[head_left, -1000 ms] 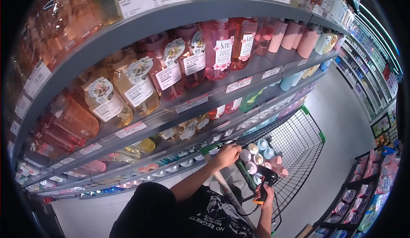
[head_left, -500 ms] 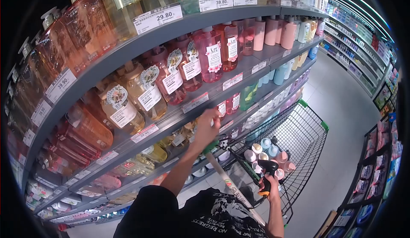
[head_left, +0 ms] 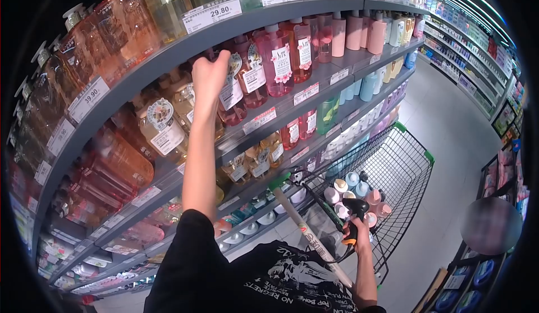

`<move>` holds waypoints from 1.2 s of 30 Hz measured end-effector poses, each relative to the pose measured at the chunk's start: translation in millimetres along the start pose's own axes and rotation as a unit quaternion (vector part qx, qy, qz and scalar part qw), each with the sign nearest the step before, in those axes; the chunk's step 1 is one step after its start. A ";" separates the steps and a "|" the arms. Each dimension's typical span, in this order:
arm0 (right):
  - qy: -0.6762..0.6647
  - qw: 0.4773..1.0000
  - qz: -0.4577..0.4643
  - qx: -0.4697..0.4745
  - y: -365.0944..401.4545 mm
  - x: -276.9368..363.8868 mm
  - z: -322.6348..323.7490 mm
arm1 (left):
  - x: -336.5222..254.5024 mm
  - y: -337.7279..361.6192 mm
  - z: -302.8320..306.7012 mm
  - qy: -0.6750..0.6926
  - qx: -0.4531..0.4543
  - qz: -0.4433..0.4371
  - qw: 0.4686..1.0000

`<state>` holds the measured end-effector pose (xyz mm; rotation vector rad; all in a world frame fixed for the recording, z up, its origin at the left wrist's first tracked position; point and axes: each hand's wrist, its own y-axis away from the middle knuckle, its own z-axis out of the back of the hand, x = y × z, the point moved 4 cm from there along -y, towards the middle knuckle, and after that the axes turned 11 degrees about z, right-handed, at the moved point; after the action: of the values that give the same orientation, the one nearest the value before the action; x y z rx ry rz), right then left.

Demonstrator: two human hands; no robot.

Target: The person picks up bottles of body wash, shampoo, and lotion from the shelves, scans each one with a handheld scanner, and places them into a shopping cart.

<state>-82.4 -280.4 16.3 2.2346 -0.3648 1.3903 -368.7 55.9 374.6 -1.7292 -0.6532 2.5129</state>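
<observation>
On the middle shelf, my left hand [head_left: 209,78] is raised against the tops of the pump bottles, beside a pinkish-red bottle with a white label [head_left: 231,95]. Its thumb points up; the fingers are hidden behind the hand, so a grip cannot be made out. A yellowish bottle [head_left: 163,128] stands to the left, and a pink bottle with a flowered label [head_left: 275,60] to the right. Low at the right, my right hand [head_left: 359,235] is closed around a black and orange handheld scanner [head_left: 352,231], over the cart.
A black wire shopping cart with green corners [head_left: 429,156] holds several pastel bottles [head_left: 362,189]. Shelf edges with price tags [head_left: 211,15] curve across the left. Another rack of packets [head_left: 494,184] lines the right side, beyond the pale floor aisle [head_left: 443,122].
My left hand has moved up and left, from the lower shelf edge to the bottle tops on the middle shelf. My right hand still holds the scanner, and the view has shifted slightly.
</observation>
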 end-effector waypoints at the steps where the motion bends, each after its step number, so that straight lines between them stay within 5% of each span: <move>1: -0.006 1.000 -0.002 -0.002 0.6 0.1 -0.5 | 2.0 -7.9 -3.4 -0.002 0.002 0.002 1.000; 10: -0.002 1.000 0.003 -0.008 0.0 -2.0 1.6 | 2.6 -5.5 -26.2 -0.170 -0.100 0.011 0.980; 16: -0.002 1.000 0.027 -0.007 2.8 3.0 0.2 | -7.8 31.8 -19.8 -0.065 -0.171 -0.032 0.983; 19: 0.009 1.000 0.026 -0.007 4.5 0.3 -0.5 | -3.4 58.7 -10.3 0.044 -0.289 -0.094 0.952; 22: -0.004 1.000 0.023 -0.006 4.2 3.0 0.4 | 10.9 59.3 3.1 0.200 -0.244 -0.194 0.929; 24: -0.018 1.000 0.022 -0.003 4.9 1.4 0.7 | 14.3 63.1 8.9 0.354 -0.160 -0.095 0.917; 29: -0.025 1.000 0.005 -0.014 4.8 0.3 2.4 | -6.0 87.8 35.8 0.393 -0.185 -0.150 0.888; 34: -0.031 0.999 0.013 -0.015 7.0 3.5 -0.4 | -12.7 104.0 65.5 0.500 -0.007 -0.278 0.820; 36: -0.041 0.999 0.011 -0.013 8.9 6.8 -0.8 | -5.7 112.5 64.2 0.517 0.047 -0.242 0.820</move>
<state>-84.1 -287.3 24.9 2.2776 -0.4353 1.2992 -400.0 -69.0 359.4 -2.1345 -0.6839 0.9933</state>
